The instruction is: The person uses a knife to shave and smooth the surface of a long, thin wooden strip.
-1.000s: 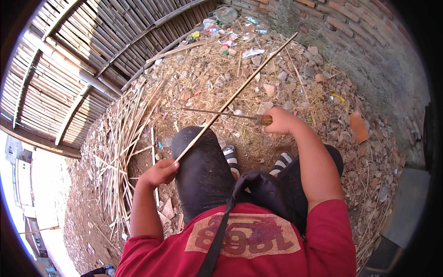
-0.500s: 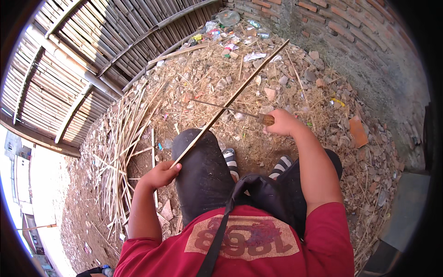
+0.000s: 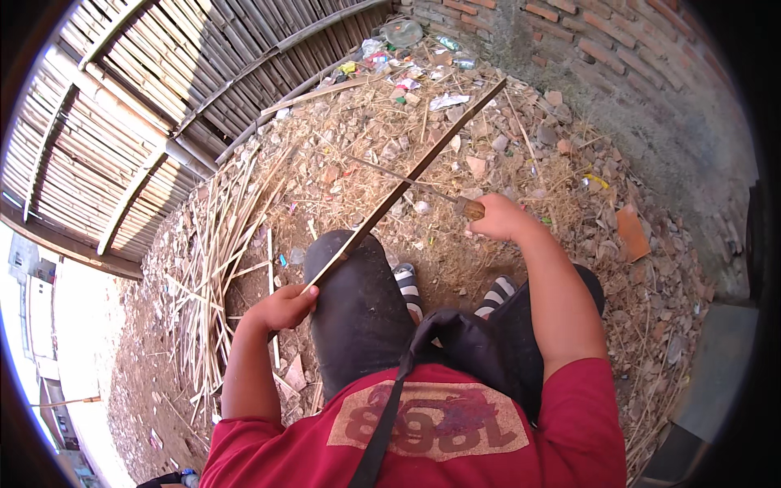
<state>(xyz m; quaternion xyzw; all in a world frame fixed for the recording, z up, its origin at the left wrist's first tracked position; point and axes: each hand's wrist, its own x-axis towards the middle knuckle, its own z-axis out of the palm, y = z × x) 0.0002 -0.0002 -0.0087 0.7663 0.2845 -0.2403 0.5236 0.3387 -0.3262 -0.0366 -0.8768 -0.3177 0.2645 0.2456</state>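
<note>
Rough ground (image 3: 154,374) spreads underfoot, a coarse mix of bare soil, dry straw and angular stone fragments. A wall of thin bamboo slats (image 3: 236,49), braced by round poles, stands on the left; a weathered brick wall (image 3: 618,73), patchy and grey lower down, on the right. Slender pale sticks (image 3: 211,268) lie in a loose, criss-crossing heap left of the dark trousers (image 3: 358,317). A long, flat strip (image 3: 389,202), apparently split bamboo, slants up and away over the left knee, pale-edged with a dark brown face. A thin-bladed knife (image 3: 446,196) with a stubby wooden handle crosses it; contact is unclear. The right hand (image 3: 496,218) wraps the handle; the left hand (image 3: 285,307) pinches the strip's near end.
</note>
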